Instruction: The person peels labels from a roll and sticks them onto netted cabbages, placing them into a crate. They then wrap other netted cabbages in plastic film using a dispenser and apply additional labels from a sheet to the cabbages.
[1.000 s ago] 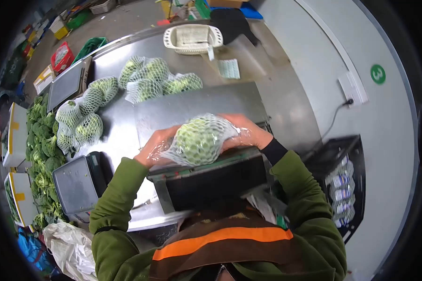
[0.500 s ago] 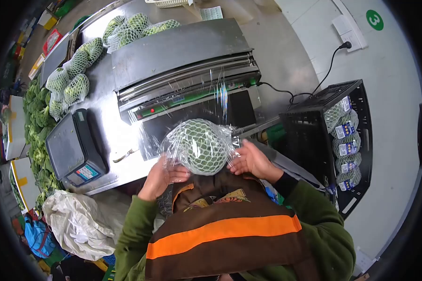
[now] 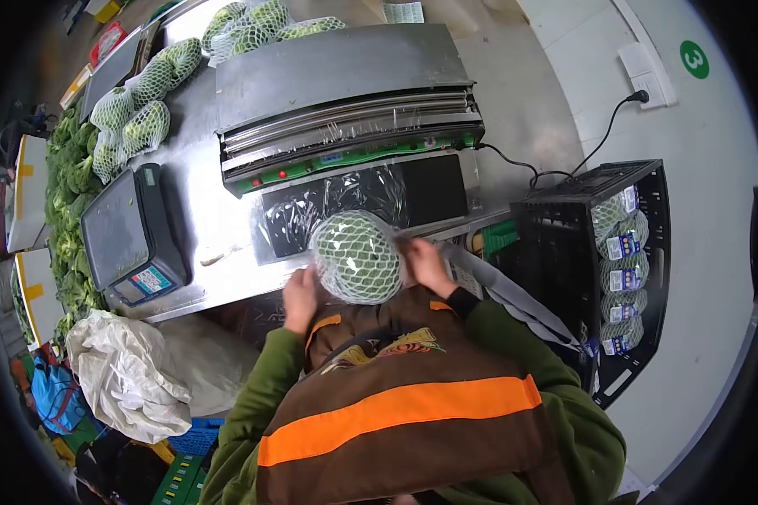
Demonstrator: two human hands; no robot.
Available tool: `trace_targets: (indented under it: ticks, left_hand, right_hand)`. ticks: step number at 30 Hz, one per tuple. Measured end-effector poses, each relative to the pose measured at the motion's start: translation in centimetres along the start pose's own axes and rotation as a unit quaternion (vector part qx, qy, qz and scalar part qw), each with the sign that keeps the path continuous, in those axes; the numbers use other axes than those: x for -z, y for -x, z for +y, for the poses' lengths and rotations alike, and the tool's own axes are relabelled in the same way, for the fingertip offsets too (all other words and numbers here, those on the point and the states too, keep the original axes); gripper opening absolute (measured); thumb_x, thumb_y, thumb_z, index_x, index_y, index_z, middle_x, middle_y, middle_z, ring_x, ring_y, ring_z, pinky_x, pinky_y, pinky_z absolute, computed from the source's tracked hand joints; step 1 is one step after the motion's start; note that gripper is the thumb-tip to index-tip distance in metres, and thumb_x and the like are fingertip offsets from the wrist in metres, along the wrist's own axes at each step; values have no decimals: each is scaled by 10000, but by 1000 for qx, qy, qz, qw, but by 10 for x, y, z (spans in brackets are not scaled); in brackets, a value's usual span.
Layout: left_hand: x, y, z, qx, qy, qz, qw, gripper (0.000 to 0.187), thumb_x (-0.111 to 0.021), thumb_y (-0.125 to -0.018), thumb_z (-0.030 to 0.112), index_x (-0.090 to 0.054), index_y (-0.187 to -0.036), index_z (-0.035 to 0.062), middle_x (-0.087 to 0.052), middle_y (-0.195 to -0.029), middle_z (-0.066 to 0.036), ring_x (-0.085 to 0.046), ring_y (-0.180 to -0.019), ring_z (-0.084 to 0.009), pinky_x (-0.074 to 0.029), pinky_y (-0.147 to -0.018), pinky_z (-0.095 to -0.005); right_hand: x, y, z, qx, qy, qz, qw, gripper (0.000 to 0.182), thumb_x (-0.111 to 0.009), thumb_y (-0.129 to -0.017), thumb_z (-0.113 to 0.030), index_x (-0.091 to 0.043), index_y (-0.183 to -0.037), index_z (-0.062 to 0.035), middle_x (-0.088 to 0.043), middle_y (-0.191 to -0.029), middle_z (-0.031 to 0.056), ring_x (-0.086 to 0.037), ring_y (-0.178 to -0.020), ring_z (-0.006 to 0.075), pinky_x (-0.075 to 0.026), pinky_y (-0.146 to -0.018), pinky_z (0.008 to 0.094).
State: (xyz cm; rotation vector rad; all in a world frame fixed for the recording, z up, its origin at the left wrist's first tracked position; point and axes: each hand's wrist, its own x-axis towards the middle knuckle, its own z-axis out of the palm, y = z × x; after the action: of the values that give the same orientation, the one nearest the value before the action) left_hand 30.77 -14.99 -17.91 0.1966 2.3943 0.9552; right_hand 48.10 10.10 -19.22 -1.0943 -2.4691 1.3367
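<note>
A round green item in white foam netting (image 3: 357, 257), wrapped in clear film (image 3: 379, 189), rests at the table's front edge before the wrapping machine (image 3: 345, 126). My left hand (image 3: 300, 296) is at its left side with the fingers curled in. On its right side my right hand (image 3: 425, 263) has bent fingers, blurred and partly hidden. Both hands are at the film's edges, but what lies between their fingers is too small to make out. The film spreads over the machine's black plate (image 3: 434, 192).
A scale (image 3: 126, 227) stands on the left of the steel table (image 3: 206, 181). Netted vegetables (image 3: 147, 126) lie behind it, beside piled broccoli (image 3: 67, 227). A black crate (image 3: 556, 261) with labelled netted items stands right. A white sack (image 3: 126, 370) is lower left.
The film has come down off the machine's front, and its sides are drawn closer around the netted item. Both my hands have gone from open fingers to curled ones. The view has shifted slightly.
</note>
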Motion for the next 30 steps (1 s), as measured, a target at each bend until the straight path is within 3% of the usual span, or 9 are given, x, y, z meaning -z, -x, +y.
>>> trace_targets:
  ticks: [3, 5, 9, 11, 18, 20, 24, 27, 30]
  left_hand:
    - [-54, -8, -25, -155, 117, -116, 974, 294, -568, -980, 195, -599, -1186, -12, -669, -1091, -222, -656, -976, -393, -518, -854, -437]
    - [-68, -12, -39, -73, 345, -195, 915, 326, -565, -986, 168, -558, -1260, -8, -661, -1157, -179, -666, -996, -339, -533, -869, -413]
    - [1, 14, 77, 40, 455, -319, 831, 330, -560, -989, 163, -549, -1271, -7, -656, -1165, -169, -664, -1004, -324, -536, -873, -406]
    - [11, 11, 102, 54, 468, -360, 805, 331, -558, -990, 160, -545, -1277, -7, -654, -1169, -164, -663, -1007, -317, -538, -875, -402]
    - [38, -6, 135, 110, 475, -450, 748, 338, -550, -996, 151, -529, -1295, -5, -645, -1182, -147, -660, -1021, -291, -543, -882, -391]
    - [44, -12, 140, 135, 476, -472, 729, 340, -547, -998, 148, -525, -1301, -5, -643, -1186, -142, -659, -1024, -284, -544, -884, -387]
    - [40, -24, 146, 169, 482, -523, 682, 345, -543, -1001, 143, -516, -1312, -4, -638, -1193, -132, -657, -1032, -269, -547, -888, -380]
    - [38, -34, 149, 178, 484, -555, 653, 348, -539, -1003, 139, -510, -1320, -3, -635, -1199, -124, -655, -1037, -258, -550, -891, -375]
    - [40, -43, 158, 183, 485, -573, 635, 352, -536, -1005, 135, -503, -1328, -3, -631, -1205, -117, -654, -1043, -247, -552, -894, -370]
  right_hand:
    - [-44, -8, -27, 78, -132, -54, 987, 199, -540, -948, -138, -678, -1011, -10, -714, -968, 137, -670, -887, 227, -520, -824, 366]
    - [-33, -17, -60, -319, -512, -258, 754, 279, -489, -1011, -191, -645, -1169, -23, -685, -1136, 89, -635, -997, 195, -502, -913, 340]
    - [-29, -10, -80, 147, -292, -325, 887, 289, -526, -1002, -135, -599, -1248, -3, -648, -1250, 89, -557, -1120, 148, -450, -994, 337]
    - [-22, -1, -110, -25, -432, -352, 830, 362, -577, -964, -189, -582, -1257, 24, -654, -1221, 109, -570, -1141, 194, -436, -1016, 357]
    - [36, -22, -110, 186, -221, -398, 871, 296, -609, -962, -188, -648, -1171, 18, -657, -1238, 70, -562, -1151, 168, -435, -1014, 340]
    - [100, -32, -118, 21, -131, -404, 905, 322, -677, -910, -232, -670, -1118, 14, -694, -1087, 113, -634, -1025, 211, -490, -928, 345]
    - [208, -56, -201, 87, -348, -80, 930, 231, -548, -995, -155, -633, -1110, 26, -657, -1121, 146, -660, -1011, 208, -529, -879, 345]
    - [200, -85, -272, 340, -473, -198, 788, 383, -594, -974, -306, -634, -1146, 34, -615, -1219, 252, -598, -1187, 360, -459, -1021, 463]
    - [158, -114, -286, 292, -259, -450, 803, 525, -721, -884, -306, -610, -1255, 48, -630, -1267, 180, -578, -1225, 295, -414, -1072, 414]
